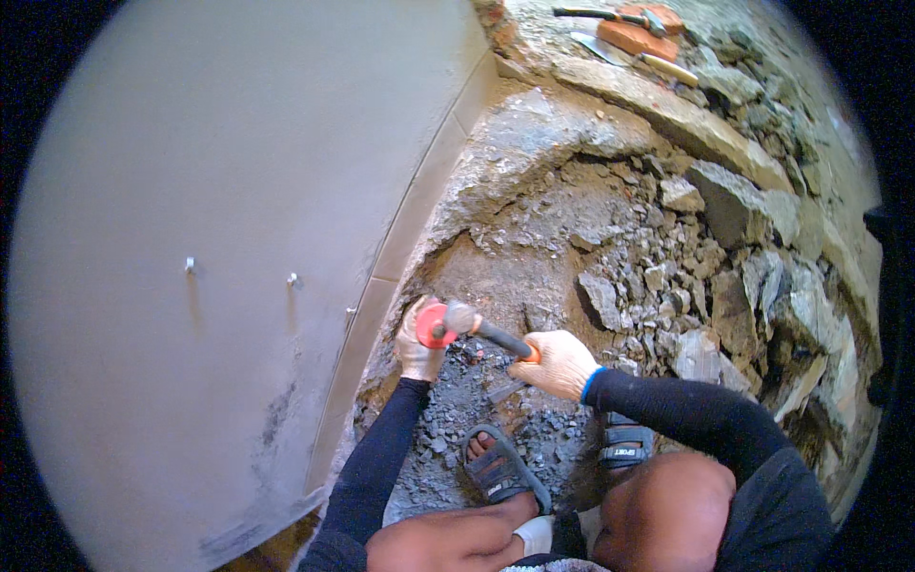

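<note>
My gloved left hand is closed around a chisel with a round red hand guard, close to the foot of the wall. The guard hides the chisel's shaft and most of the fingers. In my gloved right hand is a hammer with a dark handle and some orange by the grip. The hammer's metal head is right beside the chisel's struck end; whether they touch I cannot tell. Below both hands lies broken grey rubble in a dug-out hollow.
A smooth grey wall with small metal fittings rises on the left, edged by a tiled skirting. Broken concrete slabs and stones lie to the right. At the far right, a second hammer and a trowel lie by orange bricks.
</note>
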A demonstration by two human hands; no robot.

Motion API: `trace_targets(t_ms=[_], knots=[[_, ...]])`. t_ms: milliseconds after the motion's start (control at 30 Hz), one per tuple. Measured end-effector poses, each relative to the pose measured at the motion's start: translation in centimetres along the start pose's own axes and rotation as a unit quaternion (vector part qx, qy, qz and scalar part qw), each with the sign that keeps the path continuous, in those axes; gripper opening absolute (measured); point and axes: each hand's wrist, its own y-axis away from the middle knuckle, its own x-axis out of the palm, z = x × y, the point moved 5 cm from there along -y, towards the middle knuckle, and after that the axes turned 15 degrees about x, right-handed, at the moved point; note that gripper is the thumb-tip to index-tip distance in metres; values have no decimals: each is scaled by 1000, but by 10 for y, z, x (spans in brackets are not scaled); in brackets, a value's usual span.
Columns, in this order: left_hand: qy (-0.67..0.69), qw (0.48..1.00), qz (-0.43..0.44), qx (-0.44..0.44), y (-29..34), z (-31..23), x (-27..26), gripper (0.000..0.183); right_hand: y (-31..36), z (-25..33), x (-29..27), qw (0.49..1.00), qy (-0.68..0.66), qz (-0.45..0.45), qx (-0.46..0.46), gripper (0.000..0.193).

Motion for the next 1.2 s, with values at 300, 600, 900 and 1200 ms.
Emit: trace_targets(t_ms=[300, 600, 900, 1200], knots=[[-58, 986, 155, -28, 35, -56, 71, 49, 14, -63, 12, 844, -380, 171, 337, 32], [-109, 992, -14, 54, -108, -88, 60, 47, 2, -74, 10, 842, -395, 205, 306, 33], [-93, 993, -70, 38, -140, -16, 45, 50, 8, -69, 14, 857, -353, 193, 321, 34], [139, 985, 7, -101, -126, -45, 69, 31, 3, -76, 17, 858, -359, 177, 321, 37]])
